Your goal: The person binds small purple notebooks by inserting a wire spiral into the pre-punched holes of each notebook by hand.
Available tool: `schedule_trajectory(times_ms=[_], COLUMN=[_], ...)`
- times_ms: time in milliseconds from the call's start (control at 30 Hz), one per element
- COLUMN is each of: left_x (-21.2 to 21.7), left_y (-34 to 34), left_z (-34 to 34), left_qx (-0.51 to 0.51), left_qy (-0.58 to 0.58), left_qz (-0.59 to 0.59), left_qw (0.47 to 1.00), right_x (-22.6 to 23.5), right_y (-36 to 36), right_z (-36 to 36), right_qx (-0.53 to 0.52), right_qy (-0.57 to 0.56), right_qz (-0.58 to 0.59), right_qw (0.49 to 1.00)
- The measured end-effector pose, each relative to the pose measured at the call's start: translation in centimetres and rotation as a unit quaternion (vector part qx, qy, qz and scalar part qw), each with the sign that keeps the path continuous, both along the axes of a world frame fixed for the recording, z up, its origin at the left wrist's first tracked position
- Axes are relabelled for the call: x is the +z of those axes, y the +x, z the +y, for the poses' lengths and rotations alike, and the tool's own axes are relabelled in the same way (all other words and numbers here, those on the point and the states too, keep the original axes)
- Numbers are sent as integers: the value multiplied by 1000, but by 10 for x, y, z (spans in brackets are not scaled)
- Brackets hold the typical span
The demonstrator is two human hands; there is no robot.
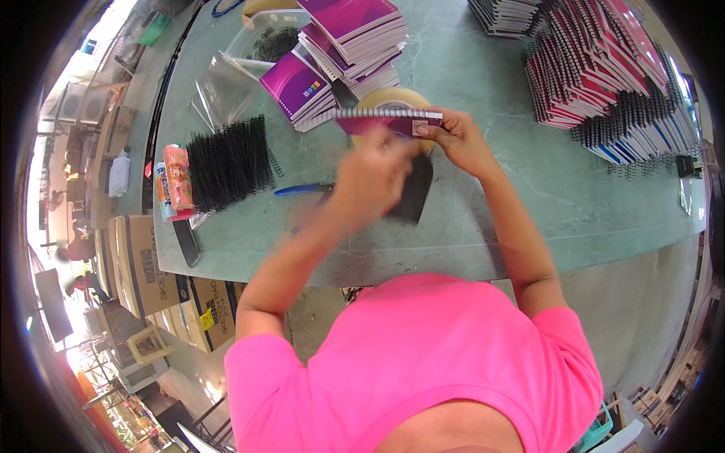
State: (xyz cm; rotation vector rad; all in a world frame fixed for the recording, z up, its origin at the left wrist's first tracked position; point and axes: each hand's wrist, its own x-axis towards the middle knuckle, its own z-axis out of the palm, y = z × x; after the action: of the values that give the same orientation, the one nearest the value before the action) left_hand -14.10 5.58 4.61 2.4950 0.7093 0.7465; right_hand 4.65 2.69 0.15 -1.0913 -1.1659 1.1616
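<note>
A notebook with a purple cover is held up over the middle of the table, a wire-like spiral running along its far edge. My right hand pinches its right end, thumb on the cover near a small pale label. Against the near side of the notebook is my left hand, smeared by motion, so its fingers cannot be made out. Behind the notebook lies a round yellowish ring, like a large tape roll. A flat black piece shows beneath my hands. Left of my left hand lies a blue-handled tool, partly hidden.
Purple book blocks stand stacked at the back. Loose black spiral coils lie left, beside a pink-red packet and a dark flat tool. Bound red spiral notebooks fill the far right. Cartons stand left of the table.
</note>
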Motion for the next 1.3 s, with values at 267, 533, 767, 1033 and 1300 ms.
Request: schedule_trajectory(times_ms=[267,533,767,1033,1300], left_x=[33,42,38,33,36], left_y=[5,16,23,33,26], left_z=[15,30,35,37,44], left_qx=[55,24,-4,-89,-118], left_qy=[201,151,111,74,44], left_qz=[-27,43,50,-44,65], left_qw=[978,987,993,992,990], right_x=[22,0,-1,4,17], right_y=[-22,-9,-12,-13,-16], right_z=[-3,-14,-21,-21,-22], right_qx=[-17,-75,-177,-173,-164], right_qy=[72,9,48,61,-2], right_qz=[99,1,-137,-164,-166], right_qw=[992,997,973,969,972])
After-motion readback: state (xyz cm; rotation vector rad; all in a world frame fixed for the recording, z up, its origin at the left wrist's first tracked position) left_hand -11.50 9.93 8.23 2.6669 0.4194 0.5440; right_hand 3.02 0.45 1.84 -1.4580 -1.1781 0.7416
